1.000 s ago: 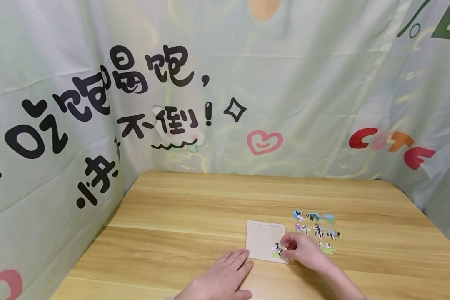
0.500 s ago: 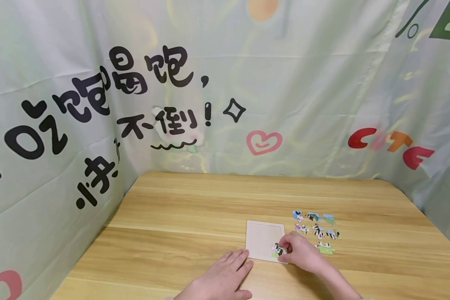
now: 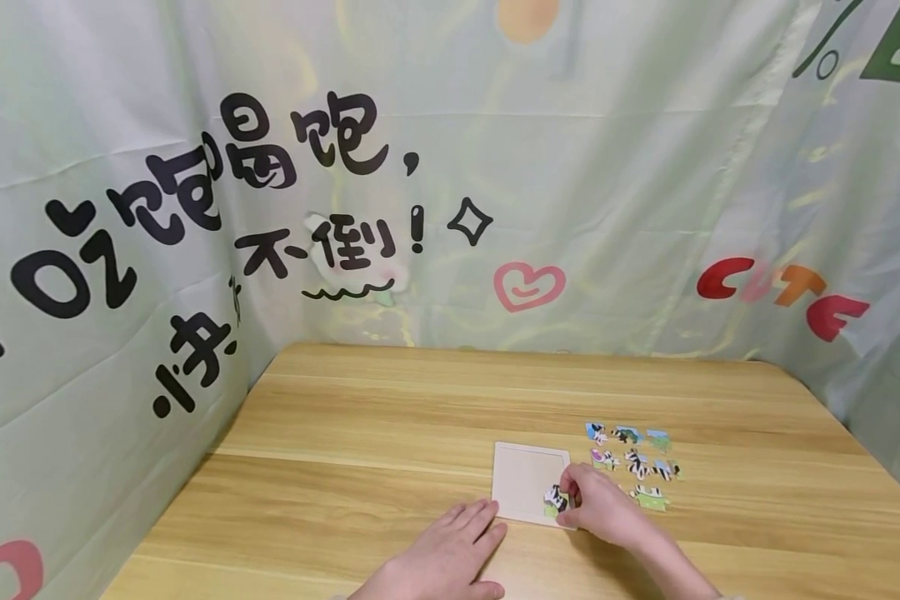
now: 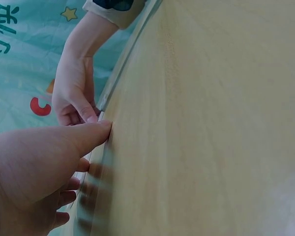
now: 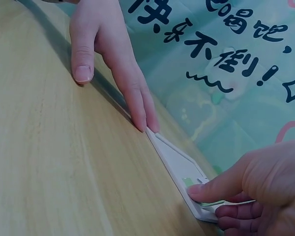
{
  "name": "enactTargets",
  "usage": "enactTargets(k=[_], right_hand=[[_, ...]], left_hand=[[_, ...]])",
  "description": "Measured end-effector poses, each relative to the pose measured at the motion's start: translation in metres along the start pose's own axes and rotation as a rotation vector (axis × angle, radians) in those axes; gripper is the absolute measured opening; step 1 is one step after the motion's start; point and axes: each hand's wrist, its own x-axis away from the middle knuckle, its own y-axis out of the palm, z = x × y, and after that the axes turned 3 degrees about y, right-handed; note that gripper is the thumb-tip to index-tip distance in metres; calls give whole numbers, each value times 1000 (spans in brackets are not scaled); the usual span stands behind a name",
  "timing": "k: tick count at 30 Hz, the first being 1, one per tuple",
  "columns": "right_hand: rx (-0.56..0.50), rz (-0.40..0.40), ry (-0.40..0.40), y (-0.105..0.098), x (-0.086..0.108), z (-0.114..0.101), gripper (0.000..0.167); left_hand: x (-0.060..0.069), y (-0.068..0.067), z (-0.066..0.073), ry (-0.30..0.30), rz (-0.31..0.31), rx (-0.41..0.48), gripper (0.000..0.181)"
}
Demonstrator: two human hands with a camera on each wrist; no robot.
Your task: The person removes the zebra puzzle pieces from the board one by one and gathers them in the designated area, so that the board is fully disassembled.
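A pale, shallow puzzle tray lies on the wooden table. In its near right corner is a jigsaw piece with a panda on a green ground. My right hand pinches this piece at its right side, thumb toward the near edge; in the right wrist view the thumb lies over the piece's green part. Whether the piece sits flat cannot be seen. My left hand lies with fingers extended, its fingertips touching the tray's near left corner. The left wrist view shows the left thumb at the tray's edge.
Several loose jigsaw pieces with zebra and other animal pictures lie in rows right of the tray, close to my right hand. A printed curtain stands behind the wooden table and along its sides.
The right thumb has slid slightly toward the tray's near edge, and the right fingers have shifted a little on the panda piece. My left hand has stayed in place.
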Motion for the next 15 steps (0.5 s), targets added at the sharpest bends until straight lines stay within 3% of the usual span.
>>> enactTargets(k=[5,15], right_hand=[[-25,11,-15,2,0,1,30],[-80,17,-165,-2,1,10,16]], left_hand=[[0,0,0,-3,-3,14,67],[0,1,0,-4,1,-4,68]])
